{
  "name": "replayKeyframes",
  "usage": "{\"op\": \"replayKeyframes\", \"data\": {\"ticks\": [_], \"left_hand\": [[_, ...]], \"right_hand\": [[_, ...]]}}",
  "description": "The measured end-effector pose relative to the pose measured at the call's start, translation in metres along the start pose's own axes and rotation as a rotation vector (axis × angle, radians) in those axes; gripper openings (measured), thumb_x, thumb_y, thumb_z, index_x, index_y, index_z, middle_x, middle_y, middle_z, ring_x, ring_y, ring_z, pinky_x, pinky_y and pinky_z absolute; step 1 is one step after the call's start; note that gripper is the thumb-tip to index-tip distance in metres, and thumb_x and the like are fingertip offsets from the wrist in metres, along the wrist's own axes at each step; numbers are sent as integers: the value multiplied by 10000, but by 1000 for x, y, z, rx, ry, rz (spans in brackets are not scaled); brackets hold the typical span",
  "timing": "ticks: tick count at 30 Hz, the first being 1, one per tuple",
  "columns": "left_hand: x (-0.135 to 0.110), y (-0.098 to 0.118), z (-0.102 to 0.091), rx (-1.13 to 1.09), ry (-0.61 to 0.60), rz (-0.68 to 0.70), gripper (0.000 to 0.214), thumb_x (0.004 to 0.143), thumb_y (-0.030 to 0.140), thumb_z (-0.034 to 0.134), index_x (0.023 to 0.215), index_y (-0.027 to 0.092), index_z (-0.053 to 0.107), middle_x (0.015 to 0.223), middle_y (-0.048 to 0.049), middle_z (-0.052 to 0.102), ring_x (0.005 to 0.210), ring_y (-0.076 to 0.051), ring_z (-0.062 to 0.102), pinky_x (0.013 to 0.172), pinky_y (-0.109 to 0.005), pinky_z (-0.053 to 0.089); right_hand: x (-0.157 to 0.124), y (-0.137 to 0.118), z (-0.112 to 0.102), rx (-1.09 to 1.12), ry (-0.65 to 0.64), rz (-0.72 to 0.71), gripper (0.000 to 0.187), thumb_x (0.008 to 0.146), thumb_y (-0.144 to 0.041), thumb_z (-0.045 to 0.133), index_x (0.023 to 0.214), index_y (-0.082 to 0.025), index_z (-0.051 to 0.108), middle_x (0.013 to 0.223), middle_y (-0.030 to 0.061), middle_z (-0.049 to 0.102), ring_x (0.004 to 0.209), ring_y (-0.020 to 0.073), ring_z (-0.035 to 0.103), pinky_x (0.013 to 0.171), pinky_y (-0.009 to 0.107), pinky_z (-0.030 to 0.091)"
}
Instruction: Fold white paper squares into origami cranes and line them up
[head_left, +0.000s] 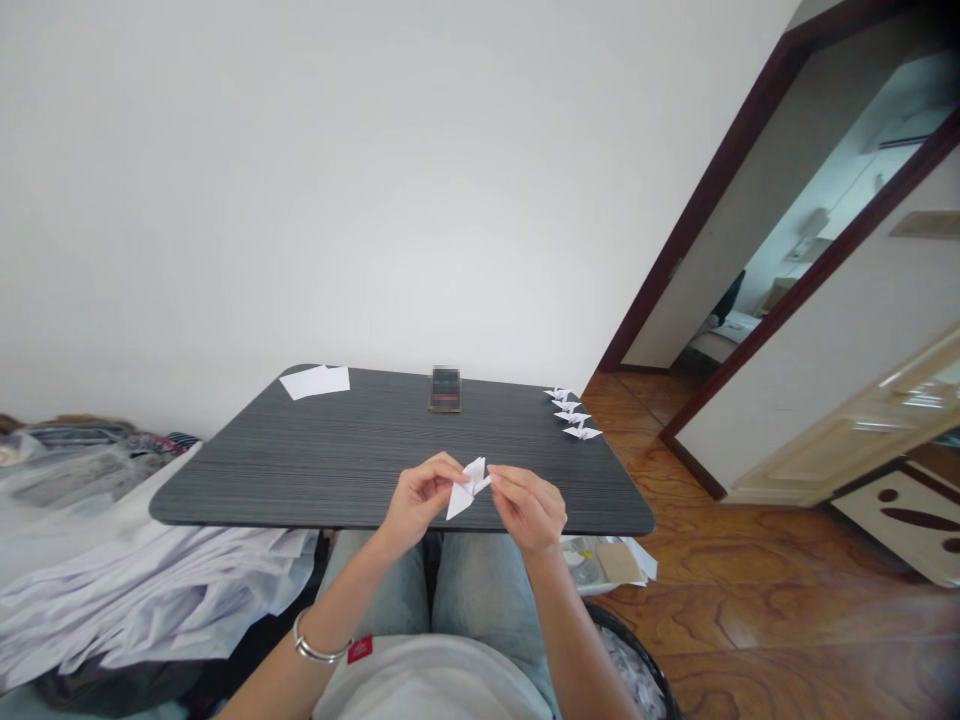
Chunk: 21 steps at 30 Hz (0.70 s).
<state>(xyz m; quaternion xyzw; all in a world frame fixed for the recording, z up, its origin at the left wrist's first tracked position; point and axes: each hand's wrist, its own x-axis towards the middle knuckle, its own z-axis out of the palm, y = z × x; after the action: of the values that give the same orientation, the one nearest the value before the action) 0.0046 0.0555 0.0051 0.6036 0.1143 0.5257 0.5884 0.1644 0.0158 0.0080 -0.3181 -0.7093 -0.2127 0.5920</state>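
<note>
A small folded white paper figure is held over the near edge of the dark table. My left hand pinches its left side with fingers closed. From the right, my right hand pinches the other side, fingertips pressed together. A silver bracelet circles my left wrist. Both hands hover just above the tabletop, in front of my lap.
Several finished folded paper figures line the table's far right edge. White paper sheets lie at the far left, a phone at the far middle. Crumpled white paper piles on the left. A bin stands right of my legs.
</note>
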Motion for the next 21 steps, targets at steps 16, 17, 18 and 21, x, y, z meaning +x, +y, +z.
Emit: {"op": "replayKeyframes", "data": {"ticks": [16,17,18,21], "left_hand": [[0,6,4,28,13,-2,104,709,239,644,749,150,682,747,-52,560,637,-119,527,547,-217,405],[0,6,5,30,17,3,102,710,236,644,745,149,682,746,-52,560,636,-118,525,546,-216,402],[0,6,5,30,18,10,98,710,233,643,745,149,682,744,-51,560,637,-117,522,545,-213,399],[0,5,6,25,20,31,92,714,227,640,749,154,683,743,-49,560,639,-113,516,547,-208,391]], "right_hand": [[-2,-3,1,-48,32,-19,297,696,-57,620,931,-238,594,775,42,698,671,169,663,539,262,546],[-2,-4,2,-46,50,-10,300,683,-43,626,915,-230,595,763,45,697,661,169,662,536,260,543],[-3,-6,4,-46,69,5,297,674,-32,629,898,-224,594,753,48,695,652,168,660,533,261,540],[-5,-11,11,-36,136,74,255,676,-30,620,840,-222,591,729,45,687,628,166,653,526,268,535]]}}
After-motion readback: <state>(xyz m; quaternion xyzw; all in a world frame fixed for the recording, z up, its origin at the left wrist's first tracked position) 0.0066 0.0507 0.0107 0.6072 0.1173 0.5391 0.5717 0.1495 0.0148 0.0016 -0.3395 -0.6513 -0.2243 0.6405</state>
